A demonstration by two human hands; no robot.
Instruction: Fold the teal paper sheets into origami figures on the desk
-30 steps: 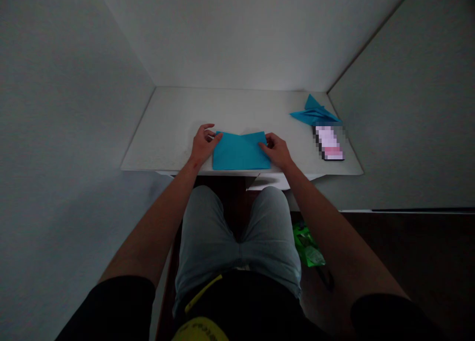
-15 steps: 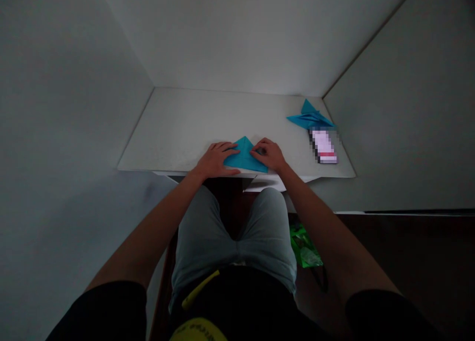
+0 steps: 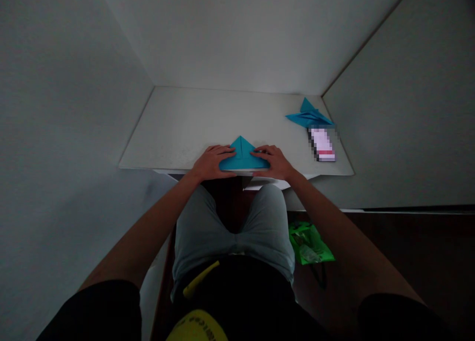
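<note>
A blue sheet of paper (image 3: 241, 152), folded into a triangle with its tip pointing away from me, lies at the near edge of the white table (image 3: 193, 123). My left hand (image 3: 212, 162) rests flat on its left half, fingers stretched toward the middle. My right hand (image 3: 273, 161) lies flat on its right half, fingers pointing left. Both hands press the paper down on the tabletop.
A finished blue folded-paper figure (image 3: 308, 115) sits at the far right of the table, with a blurred phone-like object (image 3: 322, 143) just in front of it. Walls close the table in on three sides. A green bag (image 3: 309, 242) lies on the floor by my right knee.
The paper went from a flat rectangle to a triangle. Both hands slid from its upper corners down onto the folded flaps, close to the table's near edge.
</note>
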